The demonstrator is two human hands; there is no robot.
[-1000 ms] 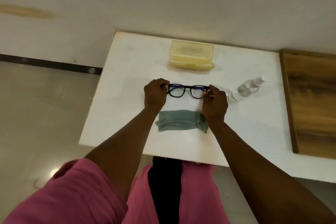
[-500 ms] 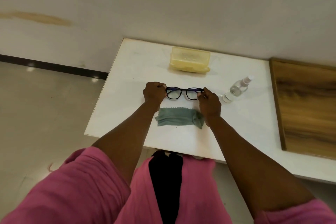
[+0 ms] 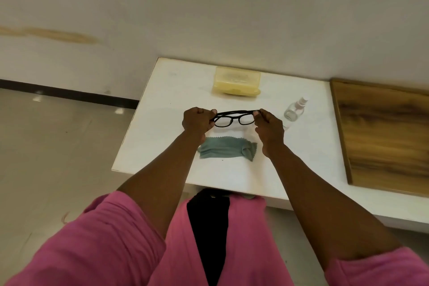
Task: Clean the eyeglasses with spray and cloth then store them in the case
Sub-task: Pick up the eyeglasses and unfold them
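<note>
One pair of eyeglasses (image 3: 234, 118) spans between the left hand (image 3: 197, 121) and right hand (image 3: 269, 126), each pinching one end. One cloth (image 3: 226, 150) lies nearer than both hands, one case (image 3: 236, 83) beyond them, one spray bottle (image 3: 294, 110) just right of the right hand, all on the surface (image 3: 162, 127).

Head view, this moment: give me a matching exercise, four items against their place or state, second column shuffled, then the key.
Things:
1. eyeglasses
2. cloth
3. spray bottle
4. case

Places or states:
A. closed, at the far side of the table
B. held at both ends by the left hand and right hand
C. rumpled on the table, nearest the person
D. lying on its side to the right of the hands

Pairs: 1-B, 2-C, 3-D, 4-A
</note>
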